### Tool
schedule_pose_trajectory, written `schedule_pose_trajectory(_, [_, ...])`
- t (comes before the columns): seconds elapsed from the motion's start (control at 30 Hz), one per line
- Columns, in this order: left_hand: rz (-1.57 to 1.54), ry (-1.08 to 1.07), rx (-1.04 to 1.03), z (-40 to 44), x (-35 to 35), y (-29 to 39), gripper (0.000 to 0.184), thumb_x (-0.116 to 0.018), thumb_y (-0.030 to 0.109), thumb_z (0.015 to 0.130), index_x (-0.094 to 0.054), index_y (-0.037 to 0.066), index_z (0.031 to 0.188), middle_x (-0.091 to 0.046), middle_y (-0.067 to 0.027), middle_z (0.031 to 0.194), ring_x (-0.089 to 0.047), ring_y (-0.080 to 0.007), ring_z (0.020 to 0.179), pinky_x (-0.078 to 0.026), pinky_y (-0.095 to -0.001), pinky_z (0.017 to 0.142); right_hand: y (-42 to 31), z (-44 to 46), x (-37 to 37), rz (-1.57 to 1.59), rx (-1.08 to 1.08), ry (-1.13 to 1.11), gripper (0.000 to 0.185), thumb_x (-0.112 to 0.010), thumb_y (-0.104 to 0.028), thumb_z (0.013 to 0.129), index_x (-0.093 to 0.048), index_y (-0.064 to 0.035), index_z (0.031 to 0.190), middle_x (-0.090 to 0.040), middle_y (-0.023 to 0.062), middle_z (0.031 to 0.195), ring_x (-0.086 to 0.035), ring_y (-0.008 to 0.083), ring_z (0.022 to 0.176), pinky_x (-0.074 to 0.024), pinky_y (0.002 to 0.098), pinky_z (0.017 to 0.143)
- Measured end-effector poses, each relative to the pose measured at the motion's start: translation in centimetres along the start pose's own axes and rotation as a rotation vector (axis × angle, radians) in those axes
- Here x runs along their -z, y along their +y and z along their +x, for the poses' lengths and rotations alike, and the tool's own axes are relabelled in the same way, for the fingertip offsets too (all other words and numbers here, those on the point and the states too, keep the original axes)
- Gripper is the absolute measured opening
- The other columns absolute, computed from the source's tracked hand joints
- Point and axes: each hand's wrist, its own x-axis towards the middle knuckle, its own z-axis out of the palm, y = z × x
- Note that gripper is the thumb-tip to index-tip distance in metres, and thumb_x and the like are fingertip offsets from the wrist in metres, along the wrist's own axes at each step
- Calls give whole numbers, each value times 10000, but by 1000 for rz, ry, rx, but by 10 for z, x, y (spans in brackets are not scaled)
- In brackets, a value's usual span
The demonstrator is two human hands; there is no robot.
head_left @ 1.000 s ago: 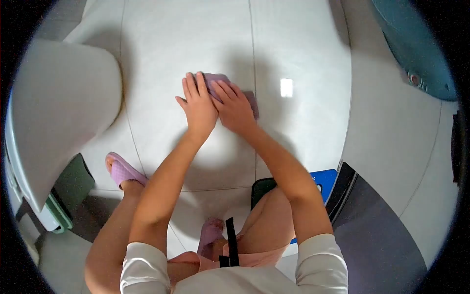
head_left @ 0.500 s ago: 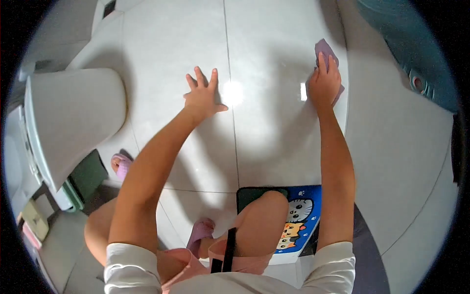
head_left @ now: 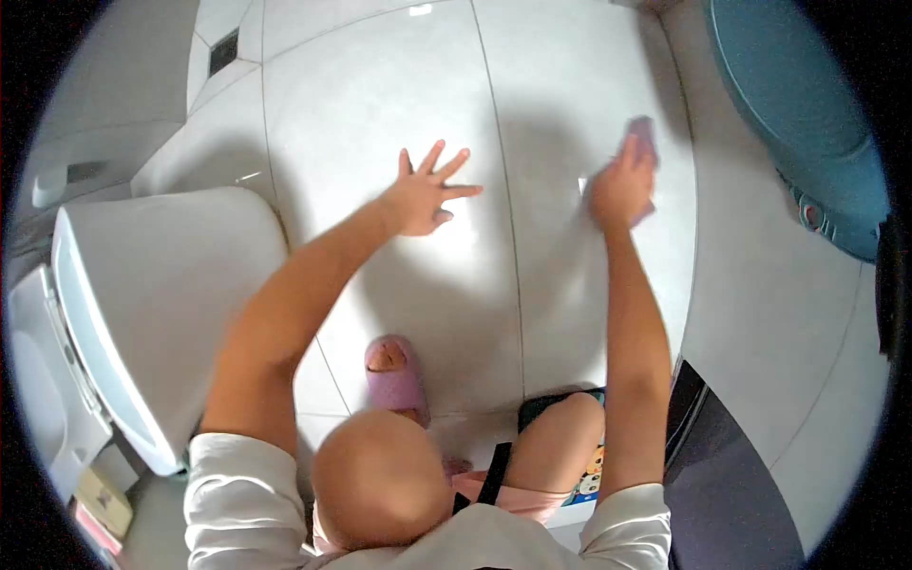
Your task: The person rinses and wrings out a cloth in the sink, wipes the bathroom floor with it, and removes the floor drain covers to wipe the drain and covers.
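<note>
My right hand [head_left: 622, 193] presses a purple cloth [head_left: 643, 136] onto the white tiled floor [head_left: 380, 85], near the wall at the right. The cloth sticks out past my fingertips and below my palm, and both are a little blurred. Over to the left, my left hand [head_left: 427, 195] is spread on the floor with its fingers apart and nothing in it. Both arms reach forward, and my bent knees show at the bottom of the view.
A white toilet [head_left: 171, 275] stands at the left. At the upper right is a blue-green tub [head_left: 798, 104]. A drain [head_left: 223, 52] lies at the upper left. My foot wears a pink slipper [head_left: 397, 385]. A cartoon mat [head_left: 594, 465] is partly hidden behind my knee and arm.
My right hand and the cloth have shifted downward in view. My left hand has turned with its fingers pointing more to the right. My slippered foot has stepped forward, and the view has shifted.
</note>
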Motion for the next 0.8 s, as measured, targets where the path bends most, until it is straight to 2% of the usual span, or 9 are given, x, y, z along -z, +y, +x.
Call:
schedule_pose_trajectory(0.1, [-231, 460, 9, 5, -31, -22, 465, -530, 95, 915, -520, 165, 1375, -407, -133, 1511, -247, -337, 1466, -188, -641, 1155, -121, -23, 6, 131, 206, -51, 446, -500, -141, 937, -484, -113, 1381, -445, 173, 1437, -536, 372, 1182, -441, 502, 968])
schedule_pose_trajectory(0.13, [-469, 833, 36, 10, -41, -32, 330, -472, 19, 884, -626, 59, 1173, -637, -157, 1215, -530, -326, 1261, -367, -490, 1100, -162, -35, -3, 477, 137, -5, 432, -497, -150, 932, -505, -83, 1359, -480, 182, 1412, -540, 369, 1180, -435, 507, 975])
schedule_pose_trajectory(0.17, [-462, 852, 47, 6, -37, -47, 330, -472, 19, 884, -626, 59, 1173, -637, -157, 1215, -530, -326, 1261, -367, -490, 1100, -189, -50, -6, 224, 452, 64, 414, -501, -154, 925, -537, -66, 1327, -530, 181, 1368, -548, 364, 1174, -430, 504, 978])
schedule_pose_trajectory(0.23, [-620, 1251, 446, -6, -34, -72, 257, -502, -12, 842, -665, 51, 1030, -673, -127, 1026, -616, -324, 1024, -449, -444, 956, -251, -99, -11, 447, 582, 20, 380, -514, -100, 889, -575, -54, 1262, -563, 200, 1313, -560, 363, 1147, -443, 493, 935])
schedule_pose_trajectory(0.33, [-595, 1434, 558, -28, -36, -103, 242, -500, -27, 817, -677, 54, 961, -670, -122, 969, -611, -321, 951, -456, -430, 884, -326, -138, 31, 787, 212, -883, 350, -524, -100, 904, -557, -30, 1245, -562, 231, 1234, -539, 379, 1152, -431, 488, 937])
schedule_pose_trajectory(0.5, [-695, 1557, 769, -65, -43, -121, 245, -479, -39, 835, -672, 28, 970, -669, -159, 982, -621, -334, 966, -476, -409, 892, -380, -123, 14, 962, 739, -728, 271, -475, -215, 958, -635, -91, 1138, -599, 175, 1236, -525, 359, 1196, -406, 436, 1037])
schedule_pose_trajectory(0.57, [-685, 1621, 811, -59, -56, -132, 261, -459, -47, 853, -651, -11, 1026, -664, -180, 1007, -619, -356, 963, -480, -408, 889, -382, -68, -34, 943, 1008, -292, 273, -488, -187, 953, -636, -96, 1163, -597, 170, 1246, -520, 364, 1207, -412, 463, 1029])
schedule_pose_trajectory(0.63, [-596, 1505, 787, -54, -59, -126, 295, -460, -36, 867, -621, -14, 1113, -635, -195, 1146, -576, -374, 1098, -434, -430, 981, -357, -9, -43, 809, 811, -25, 251, -500, -151, 932, -639, -108, 1137, -607, 168, 1211, -531, 345, 1197, -442, 474, 980])
schedule_pose_trajectory(0.8, [-416, 1304, 653, 10, -45, -86, 364, -479, 14, 913, -523, 1, 1274, -491, -193, 1391, -439, -381, 1306, -294, -516, 1114, -186, 73, -16, 341, 451, -68, 410, -572, -72, 871, -583, -139, 1275, -550, 160, 1323, -543, 363, 1169, -454, 471, 967])
